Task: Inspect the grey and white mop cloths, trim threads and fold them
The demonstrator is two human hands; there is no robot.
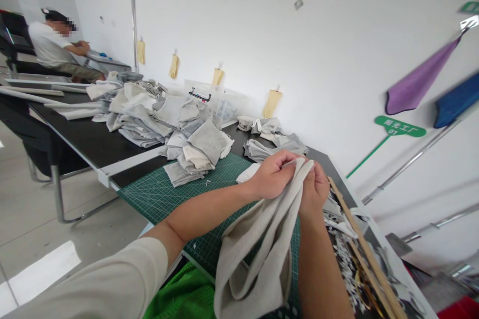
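Both my hands grip the top of a long light-grey cloth (258, 249), which hangs in loose folds below them. My left hand (275, 174) pinches it from the left, fingers curled in at the edge. On the other side my right hand (314, 189) is closed on the same bunched edge, close to the left. Beneath the cloth lies a green cutting mat (168, 204) with a grid. A stack of folded grey and beige cloths (198, 147) rests on the mat's far left part. White fabric (248, 173) shows just behind my left wrist.
A large cloth pile (138, 109) covers the black table's left. More folded cloths (275, 149) lie near the wall, beside a clear plastic box (220, 102). Scraps and wooden strips (368, 254) fill the right edge. A person (56, 47) sits far left; a black chair (48, 149) stands nearer.
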